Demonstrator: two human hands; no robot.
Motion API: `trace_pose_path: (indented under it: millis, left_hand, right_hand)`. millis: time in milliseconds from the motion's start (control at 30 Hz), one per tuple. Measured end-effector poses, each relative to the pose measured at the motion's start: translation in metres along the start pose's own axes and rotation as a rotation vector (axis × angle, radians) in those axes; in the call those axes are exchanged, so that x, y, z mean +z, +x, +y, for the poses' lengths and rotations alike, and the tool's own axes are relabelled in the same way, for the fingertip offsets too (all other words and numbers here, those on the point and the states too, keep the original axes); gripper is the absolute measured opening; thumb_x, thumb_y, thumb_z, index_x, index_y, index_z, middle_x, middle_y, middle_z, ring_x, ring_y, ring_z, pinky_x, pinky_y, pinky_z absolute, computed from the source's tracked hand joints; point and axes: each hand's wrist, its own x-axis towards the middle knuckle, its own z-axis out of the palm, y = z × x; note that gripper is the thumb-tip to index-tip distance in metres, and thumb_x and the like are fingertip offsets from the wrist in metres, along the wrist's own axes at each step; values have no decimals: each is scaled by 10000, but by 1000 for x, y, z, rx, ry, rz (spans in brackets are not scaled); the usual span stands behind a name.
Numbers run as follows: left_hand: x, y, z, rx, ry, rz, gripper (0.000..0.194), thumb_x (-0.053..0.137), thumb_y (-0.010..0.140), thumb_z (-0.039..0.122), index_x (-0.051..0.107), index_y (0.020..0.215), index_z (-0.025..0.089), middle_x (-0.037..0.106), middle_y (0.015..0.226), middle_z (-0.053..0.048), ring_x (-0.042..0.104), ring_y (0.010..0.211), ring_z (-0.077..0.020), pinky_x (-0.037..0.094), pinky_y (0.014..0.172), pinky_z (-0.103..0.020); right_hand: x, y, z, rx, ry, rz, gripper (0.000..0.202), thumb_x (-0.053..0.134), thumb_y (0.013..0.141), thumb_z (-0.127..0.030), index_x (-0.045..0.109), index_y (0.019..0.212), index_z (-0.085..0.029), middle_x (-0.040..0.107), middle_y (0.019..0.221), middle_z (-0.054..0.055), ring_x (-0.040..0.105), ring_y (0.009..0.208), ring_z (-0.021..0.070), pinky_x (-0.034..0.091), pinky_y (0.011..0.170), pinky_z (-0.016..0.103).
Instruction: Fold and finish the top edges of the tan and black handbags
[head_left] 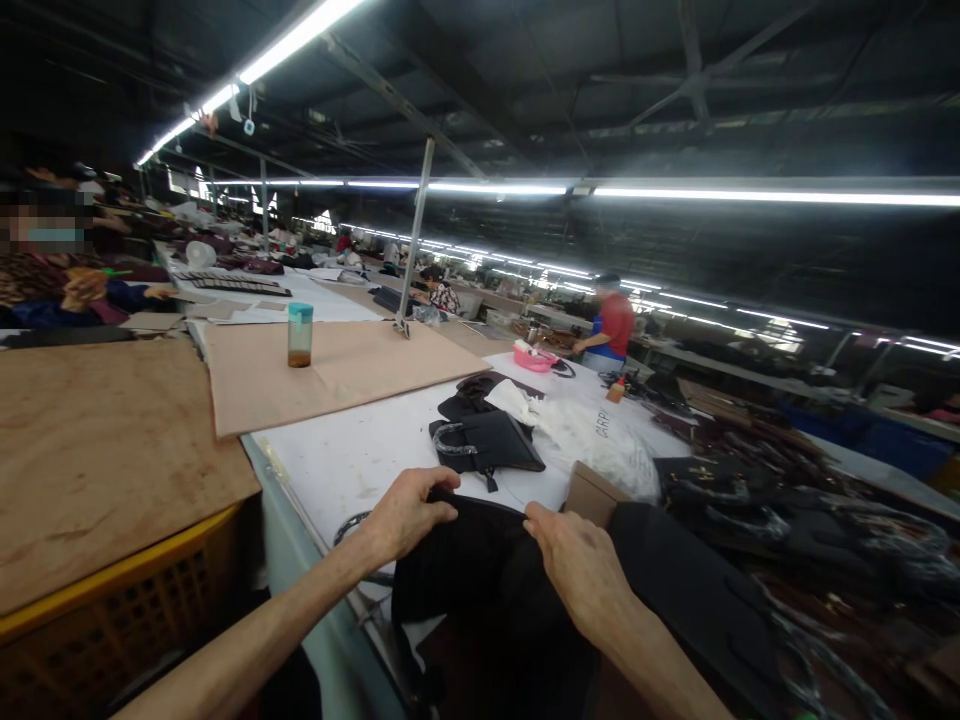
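Observation:
A black bag [480, 570] is spread between my hands at the near edge of the white-topped table [337, 440]. My left hand [416, 508] pinches its upper rim on the left, thumb and fingers closed on the edge. On the other side, my right hand [574, 550] grips the same rim with its fingertips. The lower part of the bag is dark and hard to make out. Just beyond lies a black handbag [491, 442] with a plastic-wrapped handle.
A printed white plastic bag [600, 440] sits right of centre. More black bags [705, 490] with wrapped handles pile up at the right. A teal-lidded bottle [300, 337] stands on a tan board [360, 375]. At left is a yellow crate [135, 600] under plywood. Other people work farther off.

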Motion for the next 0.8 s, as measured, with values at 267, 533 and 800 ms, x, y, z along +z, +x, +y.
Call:
trace_pose_path:
  millis: [267, 533, 800]
  left_hand:
    - [1, -21, -12, 280, 120, 259, 204, 492, 755, 87, 567, 908, 200, 606, 935, -27, 531, 907, -170, 424, 839, -310]
    - [21, -27, -24, 587, 480, 538, 194, 432, 859, 100, 583, 948, 182, 639, 1012, -62, 556, 900, -193, 480, 773, -357]
    - [25, -21, -16, 519, 467, 440, 175, 427, 859, 116, 577, 923, 182, 632, 1024, -59, 573, 889, -179, 494, 782, -348]
  right_hand:
    - [0, 2, -4, 21, 2, -9, 265, 327, 924, -280, 584, 865, -252, 652, 716, 37, 627, 705, 227, 321, 540, 283]
    - [-4, 1, -8, 43, -23, -22, 262, 325, 920, -268, 580, 866, -242, 659, 709, 52, 637, 685, 240, 341, 522, 275]
    - [2, 2, -7, 37, -18, 7, 257, 328, 918, -265, 581, 885, -244, 657, 699, 56, 645, 686, 241, 359, 527, 273]
